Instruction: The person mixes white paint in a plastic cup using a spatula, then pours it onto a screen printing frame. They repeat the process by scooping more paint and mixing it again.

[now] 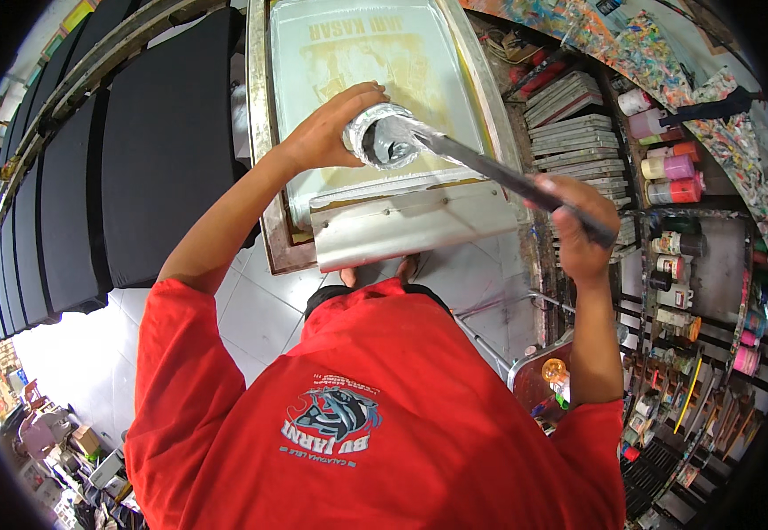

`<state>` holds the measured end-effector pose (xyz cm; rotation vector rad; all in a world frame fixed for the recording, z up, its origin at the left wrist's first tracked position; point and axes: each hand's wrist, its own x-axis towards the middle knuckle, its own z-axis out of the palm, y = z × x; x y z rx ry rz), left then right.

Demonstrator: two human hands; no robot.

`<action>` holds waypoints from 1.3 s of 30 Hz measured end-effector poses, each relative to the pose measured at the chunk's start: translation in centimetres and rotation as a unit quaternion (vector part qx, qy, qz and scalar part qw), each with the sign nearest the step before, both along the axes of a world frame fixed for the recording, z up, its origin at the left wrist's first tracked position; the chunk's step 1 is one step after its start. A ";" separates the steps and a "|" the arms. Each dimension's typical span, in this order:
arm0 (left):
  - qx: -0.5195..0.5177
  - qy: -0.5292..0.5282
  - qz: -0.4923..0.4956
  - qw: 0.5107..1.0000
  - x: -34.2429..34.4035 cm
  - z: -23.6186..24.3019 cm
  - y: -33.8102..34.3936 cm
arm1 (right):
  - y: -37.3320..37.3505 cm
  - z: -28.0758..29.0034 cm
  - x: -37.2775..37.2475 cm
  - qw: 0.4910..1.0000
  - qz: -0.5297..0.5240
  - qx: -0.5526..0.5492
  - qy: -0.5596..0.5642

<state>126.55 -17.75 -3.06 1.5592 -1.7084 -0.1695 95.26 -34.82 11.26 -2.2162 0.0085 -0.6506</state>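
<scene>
My left hand (326, 130) is wrapped around a jar (385, 112) smeared with whitish ink, tilted so its mouth shows. In my right hand (585, 231) is the dark handle of an ink spatula (490, 170). Its ink-coated end meets the jar's rim. Both are above a screen-printing frame (263, 132) with a pale mesh and stencil lettering. A wide squeegee (410, 228) with a metal holder lies across the frame's near end. Ink lines its far edge.
Dark cloth-covered boards (167, 141) stand in a row at the left. To the right are stacked frames (574, 146) and racks with ink jars (671, 168). A small stool-like tray (529, 375) holds a bottle (556, 371). Pale tiles (260, 305) cover the floor.
</scene>
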 end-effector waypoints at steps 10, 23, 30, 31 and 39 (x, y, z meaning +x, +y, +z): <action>0.020 0.082 0.011 0.996 -2.4 0.0 0.2 | -0.3 7.1 2.9 0.958 0.165 -0.210 0.102; -0.028 0.101 0.063 0.992 -3.3 1.0 1.5 | 1.6 7.4 5.5 0.970 0.163 -0.140 0.110; -0.056 0.126 0.155 0.978 -3.8 -1.5 2.9 | 1.7 6.7 4.9 0.992 0.009 0.114 0.051; -0.049 0.130 0.164 0.977 -3.9 -1.1 2.9 | 1.7 7.1 4.7 0.999 0.039 0.003 0.036; -0.067 0.123 0.163 0.977 -4.8 0.4 3.0 | 2.9 10.4 5.5 0.993 0.092 -0.067 0.030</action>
